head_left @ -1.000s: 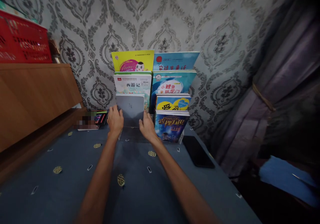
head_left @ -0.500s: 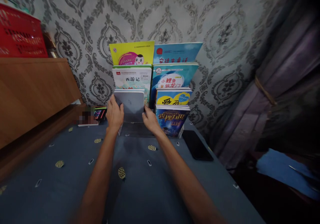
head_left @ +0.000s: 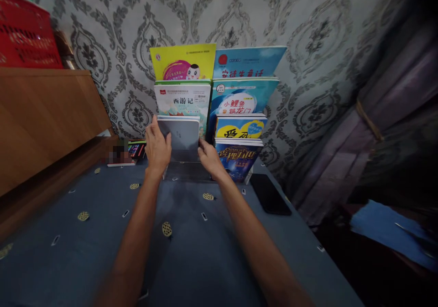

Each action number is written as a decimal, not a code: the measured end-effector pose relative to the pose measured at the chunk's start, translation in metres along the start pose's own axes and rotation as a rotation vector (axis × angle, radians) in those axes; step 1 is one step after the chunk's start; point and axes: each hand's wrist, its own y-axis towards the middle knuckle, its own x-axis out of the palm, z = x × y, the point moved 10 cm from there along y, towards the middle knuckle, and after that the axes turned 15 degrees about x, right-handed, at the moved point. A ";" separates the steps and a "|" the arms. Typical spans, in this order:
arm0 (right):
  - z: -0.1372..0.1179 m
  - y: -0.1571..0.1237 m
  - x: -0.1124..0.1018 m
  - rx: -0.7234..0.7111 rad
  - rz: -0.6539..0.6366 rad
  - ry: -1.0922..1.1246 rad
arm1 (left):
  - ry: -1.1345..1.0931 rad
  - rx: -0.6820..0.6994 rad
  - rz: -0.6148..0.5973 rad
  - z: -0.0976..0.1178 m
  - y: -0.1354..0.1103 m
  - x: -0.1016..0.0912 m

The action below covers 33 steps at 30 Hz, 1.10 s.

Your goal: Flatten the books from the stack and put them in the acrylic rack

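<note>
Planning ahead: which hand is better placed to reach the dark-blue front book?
Likely the right hand, right beside the dark-blue book; the left hand is at the left edge of the grey book.

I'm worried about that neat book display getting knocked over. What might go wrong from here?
1. The gray book might tilt if support is uneven, since the left hand and right hand are at its opposite side edges.
2. The right hand is close to the dark blue book in the neighboring column and could bump it.
3. A flat black device lies beside that column, so a toppling book might land on it.
</note>
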 end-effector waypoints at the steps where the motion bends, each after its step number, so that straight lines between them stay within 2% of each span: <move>1: -0.001 0.000 -0.001 -0.003 0.002 0.004 | -0.006 0.003 -0.004 0.000 0.000 0.000; 11: -0.016 -0.003 -0.023 -0.062 0.040 0.061 | -0.025 0.054 0.040 0.000 0.005 -0.012; 15: -0.030 -0.012 -0.041 -0.093 0.090 0.084 | -0.051 0.073 0.051 -0.001 0.007 -0.016; 19: -0.052 -0.029 -0.067 -0.134 0.117 0.211 | -0.054 0.067 0.069 -0.011 0.007 -0.018; 22: -0.074 -0.046 -0.085 -0.169 0.099 0.314 | -0.018 0.022 0.073 -0.032 0.003 -0.013; 24: -0.087 -0.057 -0.094 -0.168 0.073 0.348 | 0.051 -0.059 0.031 -0.054 -0.006 -0.004; 27: -0.103 -0.073 -0.111 -0.187 0.108 0.370 | 0.223 -0.225 -0.169 -0.091 -0.032 0.019; 30: -0.115 -0.086 -0.125 -0.223 0.159 0.382 | 0.337 -0.368 -0.385 -0.126 -0.069 0.040; 33: -0.121 -0.094 -0.132 -0.252 0.185 0.375 | 0.378 -0.454 -0.477 -0.154 -0.102 0.049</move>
